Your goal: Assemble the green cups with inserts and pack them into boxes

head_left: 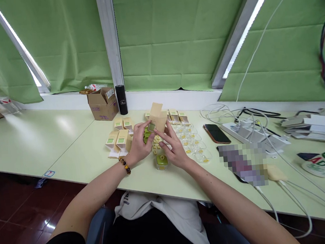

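Now we hold a carton (160,121) above the counter (79,148), left grip (140,140) pinching its left side, right grip (176,146) clasping its right, flap (155,109) uppermost; a green jar (162,162) stands nearer us, by the right grip.

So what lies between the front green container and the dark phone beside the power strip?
In the head view, the right hand comes first, then clear containers with yellow spots, then bare table up to the phone.
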The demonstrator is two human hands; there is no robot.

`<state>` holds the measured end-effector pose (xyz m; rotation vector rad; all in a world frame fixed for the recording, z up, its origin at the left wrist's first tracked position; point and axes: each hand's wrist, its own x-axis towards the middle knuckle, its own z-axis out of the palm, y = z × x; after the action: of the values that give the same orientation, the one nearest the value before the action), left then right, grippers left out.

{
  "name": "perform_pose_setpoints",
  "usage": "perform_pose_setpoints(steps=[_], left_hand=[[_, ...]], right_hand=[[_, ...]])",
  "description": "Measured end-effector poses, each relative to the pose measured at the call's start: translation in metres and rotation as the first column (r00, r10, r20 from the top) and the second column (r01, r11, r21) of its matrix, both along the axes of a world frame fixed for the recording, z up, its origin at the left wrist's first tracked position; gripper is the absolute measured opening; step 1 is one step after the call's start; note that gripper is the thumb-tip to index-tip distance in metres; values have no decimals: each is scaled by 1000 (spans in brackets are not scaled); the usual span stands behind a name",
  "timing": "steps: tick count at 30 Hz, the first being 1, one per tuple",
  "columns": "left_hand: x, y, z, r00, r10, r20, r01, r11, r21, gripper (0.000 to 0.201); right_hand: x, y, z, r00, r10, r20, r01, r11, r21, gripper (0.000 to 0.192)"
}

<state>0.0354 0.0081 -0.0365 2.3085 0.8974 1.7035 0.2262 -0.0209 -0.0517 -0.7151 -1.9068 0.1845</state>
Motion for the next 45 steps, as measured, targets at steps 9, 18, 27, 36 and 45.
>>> perform_pose_setpoints(steps=[9, 18, 27, 36, 45], left_hand=[[-2, 13, 2, 982, -37, 184, 85, 961, -262, 50], [-12, 24, 5, 900, -129, 416, 292, 888, -356, 66], [-40, 10, 36, 998, -6, 65, 28, 938, -345, 54], [-58, -27, 15, 975, 82, -207, -154, 920, -361, 54], [-50, -59, -7, 963, -18, -268, -95, 910, -403, 71]], right_hand=[[3, -4, 6, 983, 107, 152, -131, 979, 158, 32], [24, -4, 26, 984, -95, 149, 77, 990, 121, 15], [28, -26, 56, 724, 38, 688, 151, 965, -213, 36], [25, -28, 55, 751, 52, 658, 126, 967, -221, 31], [62, -21, 73, 989, 146, -3, -142, 957, -253, 45]])
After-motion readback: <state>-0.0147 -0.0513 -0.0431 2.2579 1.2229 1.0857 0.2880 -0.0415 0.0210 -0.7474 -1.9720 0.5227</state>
